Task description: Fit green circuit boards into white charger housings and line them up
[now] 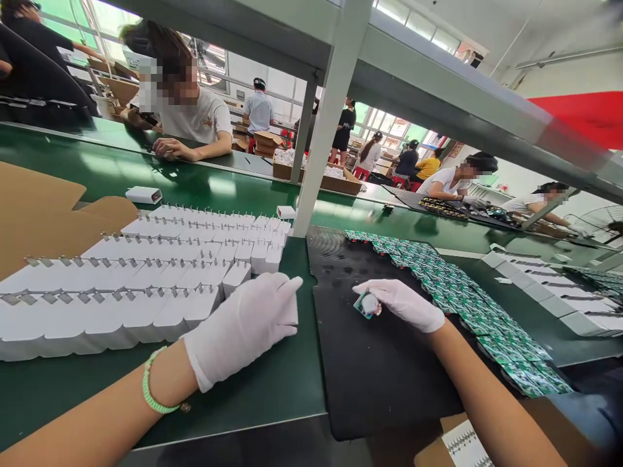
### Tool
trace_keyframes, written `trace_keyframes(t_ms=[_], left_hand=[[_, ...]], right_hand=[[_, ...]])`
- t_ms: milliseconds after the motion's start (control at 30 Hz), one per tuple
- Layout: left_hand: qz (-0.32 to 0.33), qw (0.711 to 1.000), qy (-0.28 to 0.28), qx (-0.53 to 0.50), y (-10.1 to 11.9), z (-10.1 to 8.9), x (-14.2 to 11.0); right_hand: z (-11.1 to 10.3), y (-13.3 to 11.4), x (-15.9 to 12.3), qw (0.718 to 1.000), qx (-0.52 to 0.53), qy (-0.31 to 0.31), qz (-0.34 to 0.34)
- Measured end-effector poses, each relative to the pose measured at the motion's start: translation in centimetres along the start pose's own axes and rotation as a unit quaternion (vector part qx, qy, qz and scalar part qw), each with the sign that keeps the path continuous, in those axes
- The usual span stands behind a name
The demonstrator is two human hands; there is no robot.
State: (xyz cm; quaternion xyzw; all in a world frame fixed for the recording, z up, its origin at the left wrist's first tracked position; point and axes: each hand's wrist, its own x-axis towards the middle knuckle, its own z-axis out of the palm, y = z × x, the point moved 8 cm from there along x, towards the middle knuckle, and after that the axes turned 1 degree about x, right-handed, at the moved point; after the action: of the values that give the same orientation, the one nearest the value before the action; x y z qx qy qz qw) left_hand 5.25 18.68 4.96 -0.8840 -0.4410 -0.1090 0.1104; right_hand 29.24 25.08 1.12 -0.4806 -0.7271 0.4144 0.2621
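Note:
My left hand (248, 324), in a white glove with a green beaded bracelet above it, rests on the green conveyor belt (292, 389). Its fingers lie flat and hold nothing, right beside the front of several rows of white plug chargers (136, 292) with metal prongs up. My right hand (402, 303), also gloved, pinches a small green circuit board (363, 306) above a black mat (379, 370). Its fingers partly hide the board. Overlapping rows of green circuit boards (467, 292) lie on the mat to the right of that hand.
A grey metal shelf upright (331, 110) stands behind the mat. Brown cardboard (39, 214) lies at the far left. More white units (545, 285) lie at the right on the belt. A co-worker (189, 110) sits across the belt, and others work beyond.

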Motion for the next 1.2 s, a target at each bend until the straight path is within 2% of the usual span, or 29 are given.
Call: trace_keyframes(t_ms=[100,167,233,333,533,767,900,967,1067,1133,1200], left_hand=[[0.012,0.996,-0.033,-0.079,1.1,1.4,0.4],[0.019,0.993,-0.062,-0.095,1.7,2.2,0.6],[0.023,0.991,-0.073,-0.106,2.0,2.6,0.8],[0.021,0.989,-0.068,-0.128,2.0,3.0,1.0],[0.030,0.980,-0.068,-0.186,2.2,3.8,1.2],[0.065,0.969,-0.060,-0.229,3.9,3.4,1.9],[0.095,0.972,-0.066,-0.206,4.6,2.6,2.0],[0.111,0.974,-0.057,-0.188,4.8,2.3,1.9],[0.114,0.979,-0.050,-0.164,5.0,2.5,1.8],[0.103,0.980,-0.048,-0.161,4.9,2.7,1.8],[0.095,0.981,-0.052,-0.162,4.8,2.8,1.9]], right_hand=[[0.5,-0.4,0.2,0.999,-0.035,0.033,-0.014],[0.0,-0.2,0.5,0.996,-0.053,0.076,-0.018],[-0.3,0.0,0.6,0.995,-0.052,0.088,-0.012],[0.1,-0.2,0.4,0.999,-0.016,0.049,-0.009],[2.3,-1.3,-0.5,0.999,0.024,-0.026,-0.033],[3.7,-3.3,-0.9,0.995,-0.071,-0.014,-0.073],[5.2,-4.9,-1.2,0.982,-0.139,-0.063,-0.112],[5.7,-4.9,-1.3,0.980,-0.145,-0.086,-0.107],[6.0,-4.4,-1.3,0.989,-0.089,-0.094,-0.076],[5.6,-3.8,-1.1,0.996,-0.047,-0.067,-0.044],[4.9,-3.2,-0.8,0.999,-0.046,-0.013,-0.016]])
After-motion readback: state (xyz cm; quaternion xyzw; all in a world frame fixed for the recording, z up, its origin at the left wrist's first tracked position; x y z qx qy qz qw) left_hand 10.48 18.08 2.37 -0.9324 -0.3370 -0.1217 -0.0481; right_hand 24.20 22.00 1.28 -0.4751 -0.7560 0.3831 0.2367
